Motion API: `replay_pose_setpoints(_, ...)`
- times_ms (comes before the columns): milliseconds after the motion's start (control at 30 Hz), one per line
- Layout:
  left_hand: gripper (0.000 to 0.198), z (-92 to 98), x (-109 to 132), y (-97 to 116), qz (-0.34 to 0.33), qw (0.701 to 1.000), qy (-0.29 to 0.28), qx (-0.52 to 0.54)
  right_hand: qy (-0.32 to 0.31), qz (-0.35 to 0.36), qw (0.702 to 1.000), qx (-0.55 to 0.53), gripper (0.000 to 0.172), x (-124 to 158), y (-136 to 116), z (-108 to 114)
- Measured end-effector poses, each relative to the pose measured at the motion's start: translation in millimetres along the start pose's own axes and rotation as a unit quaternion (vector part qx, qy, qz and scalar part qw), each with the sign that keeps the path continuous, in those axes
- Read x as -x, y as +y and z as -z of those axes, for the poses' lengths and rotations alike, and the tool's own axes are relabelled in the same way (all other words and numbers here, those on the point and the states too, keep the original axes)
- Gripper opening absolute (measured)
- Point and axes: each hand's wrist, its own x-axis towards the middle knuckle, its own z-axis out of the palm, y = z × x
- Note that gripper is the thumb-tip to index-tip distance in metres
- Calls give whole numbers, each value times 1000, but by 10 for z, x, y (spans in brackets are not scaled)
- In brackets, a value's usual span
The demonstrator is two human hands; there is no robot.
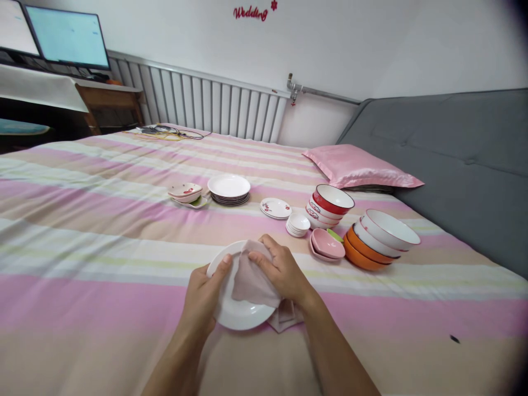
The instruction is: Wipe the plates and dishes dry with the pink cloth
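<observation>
My left hand (203,300) grips the left rim of a white plate (237,313), thumb on top, holding it just above the striped bedspread. My right hand (280,269) is closed on a pinkish-grey cloth (251,283) and presses it against the plate's face; a fold of the cloth hangs below the plate's right edge. Both hands are near the middle of the view, close to me.
On the striped bed (103,231) beyond the hands lie a stack of white plates (229,190), small dishes (186,193), a flowered saucer (275,208), tiny white dishes (297,224), pink dishes (326,245), red-and-white bowls (330,204) and orange-and-white bowls (377,237). A pink pillow (358,166) and grey headboard (462,159) are at right.
</observation>
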Motion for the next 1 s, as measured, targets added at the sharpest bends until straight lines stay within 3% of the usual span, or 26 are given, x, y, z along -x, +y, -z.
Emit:
replay_pose_setpoints(167, 39, -20, 6, 14, -4, 995, 67, 69, 53, -8, 998, -19, 23, -4, 2, -103)
replay_pose_setpoints(367, 18, -81, -18, 57, -27, 970, 186, 157, 157, -60, 985, -35, 22, 15, -18, -409)
replay_pose_setpoints(567, 18, -140, 20, 66, -91, 933, 275, 216, 215, -113, 969, -52, 20, 58, -68, -724)
replay_pose_setpoints(733, 29, -243, 101, 25, -89, 918, 325, 207, 247, -142, 956, -68, 21, 88, -108, -823)
replay_pose_setpoints(800, 27, -261, 109, 23, -106, 922, 290, 232, 253, -138, 953, -90, 22, 74, -77, -797)
replay_pose_setpoints(900, 30, -208, 89, 51, -125, 943, 151, 268, 245, -99, 957, -118, 23, 11, 30, -627)
replay_pose_setpoints(1000, 43, -74, 56, 107, -62, 978, 17, 199, 202, -46, 970, -129, 23, -51, 138, -319)
